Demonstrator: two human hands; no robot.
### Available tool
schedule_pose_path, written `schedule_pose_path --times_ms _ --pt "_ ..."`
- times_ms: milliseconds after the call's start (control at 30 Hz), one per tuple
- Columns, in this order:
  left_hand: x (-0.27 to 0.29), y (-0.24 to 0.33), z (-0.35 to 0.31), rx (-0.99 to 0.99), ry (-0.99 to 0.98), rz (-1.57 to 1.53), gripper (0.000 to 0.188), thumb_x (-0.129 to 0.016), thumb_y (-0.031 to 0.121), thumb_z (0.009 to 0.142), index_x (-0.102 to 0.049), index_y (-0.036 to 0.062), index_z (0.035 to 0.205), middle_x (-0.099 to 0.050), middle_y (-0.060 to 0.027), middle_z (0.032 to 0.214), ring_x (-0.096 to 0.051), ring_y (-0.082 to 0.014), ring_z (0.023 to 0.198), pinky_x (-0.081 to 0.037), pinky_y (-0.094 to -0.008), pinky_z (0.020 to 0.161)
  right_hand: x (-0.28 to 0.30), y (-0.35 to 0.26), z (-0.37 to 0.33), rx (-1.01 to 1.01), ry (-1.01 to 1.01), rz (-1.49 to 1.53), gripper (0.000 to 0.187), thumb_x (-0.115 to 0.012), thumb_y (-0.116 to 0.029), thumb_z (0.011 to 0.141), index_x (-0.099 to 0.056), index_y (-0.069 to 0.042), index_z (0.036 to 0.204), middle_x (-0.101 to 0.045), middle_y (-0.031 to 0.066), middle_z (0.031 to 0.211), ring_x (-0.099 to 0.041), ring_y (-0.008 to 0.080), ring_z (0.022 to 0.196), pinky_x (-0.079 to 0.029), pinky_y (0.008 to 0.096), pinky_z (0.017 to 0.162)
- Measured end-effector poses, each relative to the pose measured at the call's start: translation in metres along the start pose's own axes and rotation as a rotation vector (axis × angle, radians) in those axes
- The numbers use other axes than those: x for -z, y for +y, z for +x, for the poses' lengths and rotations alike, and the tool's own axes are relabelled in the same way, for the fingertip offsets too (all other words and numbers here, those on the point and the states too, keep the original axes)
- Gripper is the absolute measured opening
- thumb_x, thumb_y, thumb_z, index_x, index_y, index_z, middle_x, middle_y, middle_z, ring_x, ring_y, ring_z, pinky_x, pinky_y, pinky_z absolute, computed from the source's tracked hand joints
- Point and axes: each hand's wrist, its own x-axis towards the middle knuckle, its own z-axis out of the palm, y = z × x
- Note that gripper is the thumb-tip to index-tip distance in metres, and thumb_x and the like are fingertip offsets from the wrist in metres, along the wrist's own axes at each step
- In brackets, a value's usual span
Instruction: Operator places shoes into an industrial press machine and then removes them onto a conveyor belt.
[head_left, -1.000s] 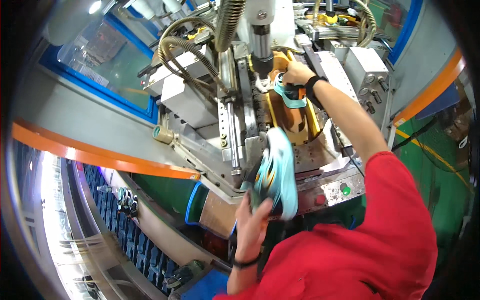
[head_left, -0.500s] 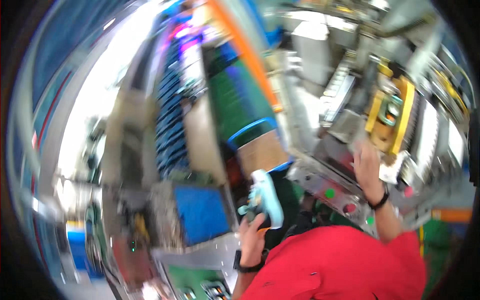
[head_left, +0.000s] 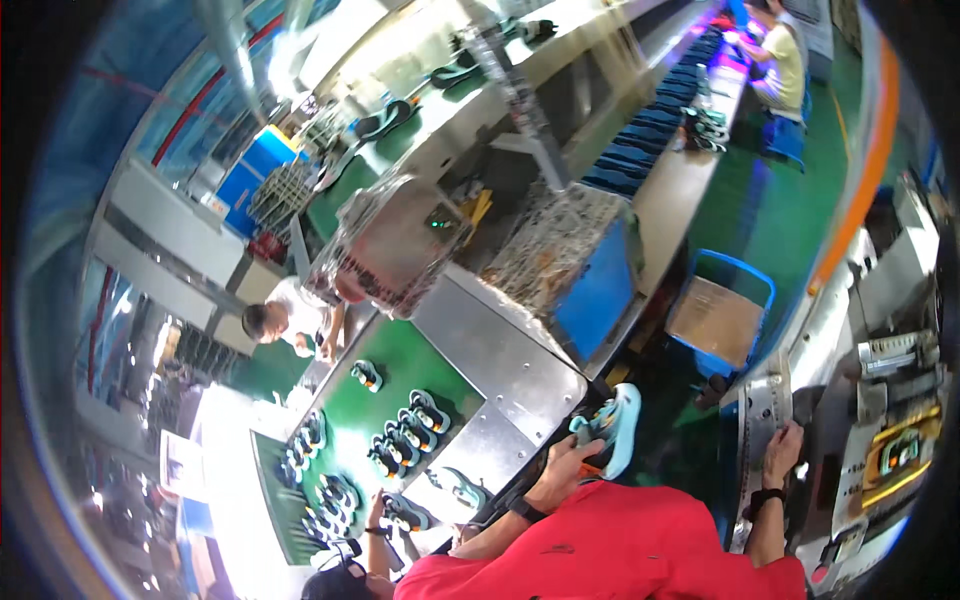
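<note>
My left hand [head_left: 562, 474] is closed round a shoe [head_left: 622, 432] with a pale teal sole and darker upper, holding it tilted on its side in front of me. My right hand [head_left: 782, 454] is at the metal side panel [head_left: 757, 425] of the machine on the right; its fingers look bent and are partly hidden, and whether it touches the panel is unclear. Inside that machine another shoe [head_left: 902, 452] sits between yellow bars. To my left, several shoes [head_left: 408, 438] stand in rows on a green-topped table [head_left: 440, 362].
A co-worker [head_left: 290, 318] stands across the table; another person's arm [head_left: 376, 530] reaches toward shoes at the lower left. A blue-framed stool [head_left: 716, 318] with a cardboard seat stands ahead. A conveyor [head_left: 655, 120] carries dark pieces, with a seated person [head_left: 780, 65] beyond.
My view has swung left, bringing the green table and its shoes into sight. The shoe stays in my left hand. My right hand has moved back from the machine's inside to its side panel.
</note>
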Motion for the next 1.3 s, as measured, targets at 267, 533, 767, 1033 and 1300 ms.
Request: schedule_pose_path --times_ms 267,533,767,1033,1300 --pt "0.166 0.062 0.069 -0.247 0.332 -0.164 0.022 -0.07 0.001 0.081 -0.063 -0.0071 0.101 -0.067 -0.0154 0.094 -0.069 -0.0276 0.077 -0.059 -0.0415 0.068 0.045 -0.288 0.181 0.482 -0.11 0.691 0.017 -0.061 -0.003 0.088 -0.062 -0.002 0.105 -0.065 0.0089 0.092 -0.061 0.0132 0.078 -0.047 0.0282 0.065" --pt "0.35 0.177 0.172 -0.357 0.605 -0.269 0.031 -0.071 0.007 0.077 -0.062 -0.007 0.103 -0.066 -0.016 0.095 -0.067 -0.0294 0.08 -0.055 -0.042 0.064 0.058 -0.704 0.281 1.282 -0.011 0.324 0.038 -0.063 -0.005 0.085 -0.059 -0.006 0.123 -0.066 0.0088 0.115 -0.063 0.0188 0.106 -0.047 0.0312 0.09" --pt "0.53 0.272 0.28 -0.543 0.947 -0.237 0.031 -0.072 0.007 0.072 -0.063 -0.0082 0.097 -0.066 -0.0139 0.084 -0.065 -0.0268 0.07 -0.052 -0.0385 0.056 -0.071 -0.996 0.33 1.571 -0.131 0.02 0.063 -0.063 -0.029 0.088 -0.042 -0.009 0.143 -0.05 0.0142 0.142 -0.044 0.0279 0.133 -0.031 0.0386 0.112" --pt "0.657 0.346 0.338 -0.48 1.319 0.522 0.044 -0.054 0.012 0.077 -0.052 -0.0004 0.119 -0.064 -0.0286 0.104 -0.06 -0.0458 0.101 -0.047 -0.0506 0.089 -0.237 -1.159 0.356 1.683 -0.146 -0.039 0.081 -0.067 -0.042 0.086 -0.025 -0.024 0.152 -0.032 0.0141 0.154 -0.032 0.0329 0.141 -0.025 0.0427 0.115" --pt "0.613 0.289 0.345 -0.778 1.155 0.58 0.083 -0.066 0.018 0.082 -0.019 -0.0052 0.147 -0.034 -0.0302 0.144 -0.041 -0.0438 0.13 -0.04 -0.0404 0.105 -0.25 -1.178 0.374 1.4 -0.36 -0.115 0.085 -0.073 -0.05 0.078 -0.037 -0.007 0.142 -0.053 0.0189 0.13 -0.053 0.028 0.117 -0.04 0.0363 0.101"
